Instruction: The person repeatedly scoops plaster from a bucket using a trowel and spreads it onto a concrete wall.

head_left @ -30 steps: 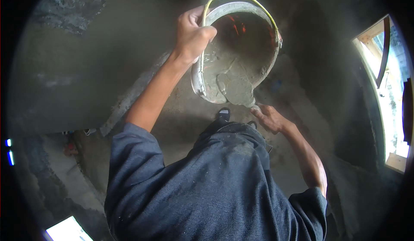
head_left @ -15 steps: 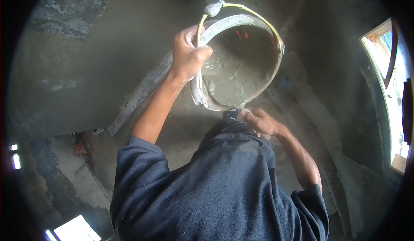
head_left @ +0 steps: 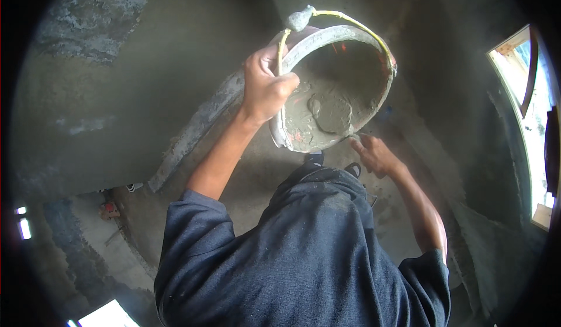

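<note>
Your left hand (head_left: 269, 88) clasps the rim of the tilted, round, grey-crusted bucket (head_left: 318, 37) raised before you; your right hand (head_left: 377, 154) grasps a mortar-smeared tool (head_left: 353, 138) at its lower lip. Wet grey mortar (head_left: 333, 115) likely makes it heavy, slippery: hold beside the thin yellow handle (head_left: 336, 14).

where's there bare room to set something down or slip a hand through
Bare floor shows between the left forearm, bucket and shirt, with another patch between shirt and right forearm. Crowded at the bucket's rim: the left hand grips its side, and the right hand sits by its lower edge.
</note>
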A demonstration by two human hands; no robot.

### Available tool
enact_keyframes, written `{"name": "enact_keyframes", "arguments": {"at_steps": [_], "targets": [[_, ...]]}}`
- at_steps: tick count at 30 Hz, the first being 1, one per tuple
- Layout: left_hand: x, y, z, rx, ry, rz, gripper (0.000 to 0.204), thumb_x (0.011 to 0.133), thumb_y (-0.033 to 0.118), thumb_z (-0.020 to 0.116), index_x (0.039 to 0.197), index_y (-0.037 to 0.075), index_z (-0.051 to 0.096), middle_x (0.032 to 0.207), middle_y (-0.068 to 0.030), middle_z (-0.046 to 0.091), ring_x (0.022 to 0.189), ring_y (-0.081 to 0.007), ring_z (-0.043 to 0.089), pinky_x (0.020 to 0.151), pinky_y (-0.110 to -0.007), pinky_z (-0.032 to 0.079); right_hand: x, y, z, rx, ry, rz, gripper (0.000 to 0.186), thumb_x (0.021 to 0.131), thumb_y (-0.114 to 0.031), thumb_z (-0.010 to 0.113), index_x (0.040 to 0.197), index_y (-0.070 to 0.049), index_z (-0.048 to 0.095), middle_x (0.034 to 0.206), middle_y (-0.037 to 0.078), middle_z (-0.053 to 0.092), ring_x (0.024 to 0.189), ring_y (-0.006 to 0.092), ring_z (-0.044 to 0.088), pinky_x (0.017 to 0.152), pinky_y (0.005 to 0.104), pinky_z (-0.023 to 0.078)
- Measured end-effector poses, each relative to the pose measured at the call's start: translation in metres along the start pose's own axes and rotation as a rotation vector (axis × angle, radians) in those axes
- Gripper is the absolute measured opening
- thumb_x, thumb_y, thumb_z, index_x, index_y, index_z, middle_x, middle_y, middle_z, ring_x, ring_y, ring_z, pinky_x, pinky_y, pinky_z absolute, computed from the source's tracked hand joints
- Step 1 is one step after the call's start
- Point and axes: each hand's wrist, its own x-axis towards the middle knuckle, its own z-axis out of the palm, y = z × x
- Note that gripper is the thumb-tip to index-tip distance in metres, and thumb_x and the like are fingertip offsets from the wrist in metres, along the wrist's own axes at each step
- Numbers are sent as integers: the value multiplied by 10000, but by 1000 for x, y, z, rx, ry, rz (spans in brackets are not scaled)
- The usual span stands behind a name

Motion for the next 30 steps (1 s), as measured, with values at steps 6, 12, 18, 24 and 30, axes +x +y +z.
{"name": "enact_keyframes", "arguments": {"at_steps": [6, 12, 18, 24, 30], "targets": [[4, -1, -1, -94, -86, 6, 148, 600, -53, 508, 703, 51, 483, 684, 32, 463, 559, -29, 403, 476, -196, 338, 5, -30, 27, 317, -251, 6, 656, 945, -567, 401, 1161, 34, 555, 550, 29, 470, 442, 120, 501, 519, 322, 471], [3, -9, 5, -11, -97, -64, 342, 627, -33, 519, 951, -40, 628, 713, 37, 497, 561, -25, 413, 487, -192, 344, -14, -43, 35, 495, -305, -3, 628, 954, -543, 412, 1168, 36, 527, 521, 11, 438, 444, 117, 482, 461, 294, 444], [-3, -6, 6, 66, -59, -53, 310, 647, -24, 537, 942, -39, 631, 732, 44, 506, 624, -28, 431, 541, -195, 361, -30, -50, 36, 679, -300, -63, 526, 968, -505, 416, 1028, 5, 533, 541, 8, 441, 443, 105, 463, 444, 272, 425], [-3, -19, 9, 19, 44, -59, 253, 645, 8, 541, 876, -48, 627, 703, 1, 559, 621, -66, 482, 553, -240, 408, -62, -27, -10, 671, -72, -77, 464, 950, -508, 465, 867, -51, 491, 571, 2, 456, 457, 88, 459, 425, 257, 384], [-5, -54, 0, 81, 60, -250, 274, 647, -29, 532, 900, -51, 638, 754, -57, 633, 691, -120, 567, 661, -272, 455, -103, -7, -25, 536, 226, 222, 376, 903, -396, 618, 947, -66, 442, 644, 4, 486, 527, 82, 466, 474, 264, 390]]}}
